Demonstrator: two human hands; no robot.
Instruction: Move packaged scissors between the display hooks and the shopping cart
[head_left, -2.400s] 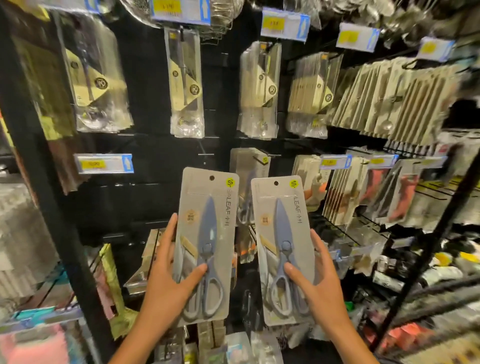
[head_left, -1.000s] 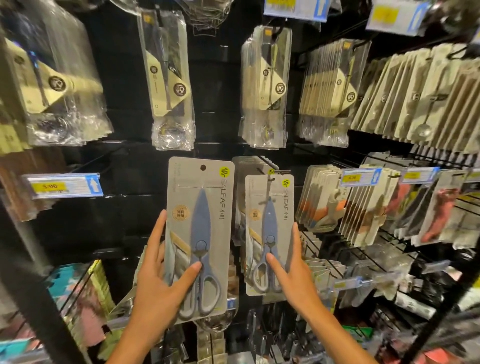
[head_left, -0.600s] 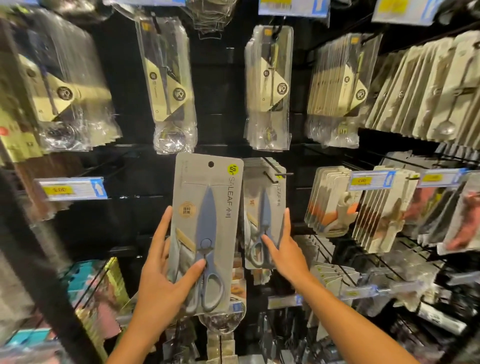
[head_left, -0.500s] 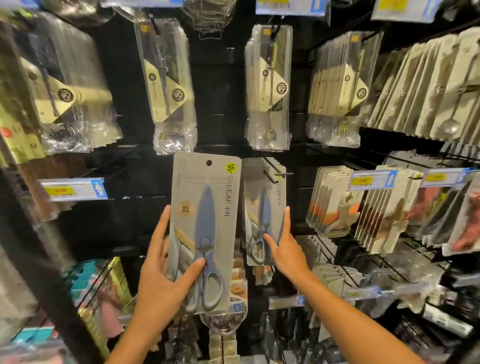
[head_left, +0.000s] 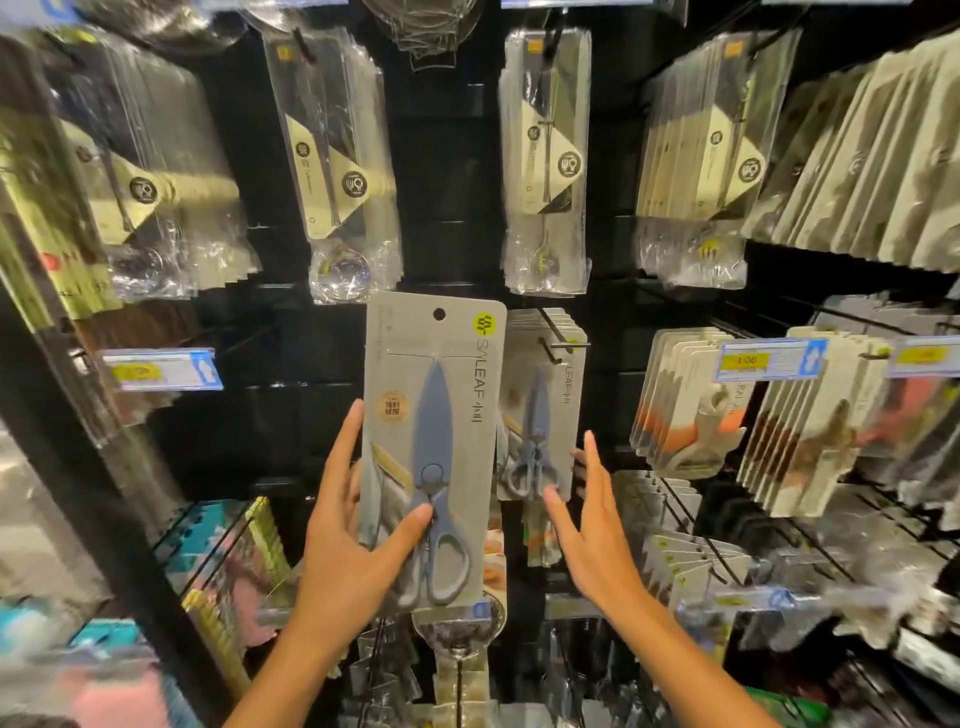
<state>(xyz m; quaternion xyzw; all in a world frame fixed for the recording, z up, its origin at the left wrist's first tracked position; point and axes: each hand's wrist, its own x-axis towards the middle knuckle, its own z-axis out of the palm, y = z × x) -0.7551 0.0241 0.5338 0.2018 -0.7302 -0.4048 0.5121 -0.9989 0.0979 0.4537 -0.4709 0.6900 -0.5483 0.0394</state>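
Observation:
My left hand (head_left: 348, 551) grips a grey card pack of blue-handled scissors (head_left: 431, 415) upright in front of the display, thumb across the handles. To its right, several of the same scissors packs (head_left: 540, 405) hang on a metal display hook (head_left: 563, 344). My right hand (head_left: 592, 525) is spread with straight fingers at the lower right edge of the front hanging pack; whether the fingertips touch it is unclear. The shopping cart is out of view.
Clear bags of cutlery (head_left: 545, 156) hang in rows above. Carded kitchen tools (head_left: 810, 426) fill hooks to the right, with a blue price tag (head_left: 769, 359). A black upright post (head_left: 104, 493) stands at the left. More goods hang below.
My right hand carried its scissors pack onto the hook, let go of it, and has drawn back slightly with fingers spread. My left hand keeps its pack, raised a little.

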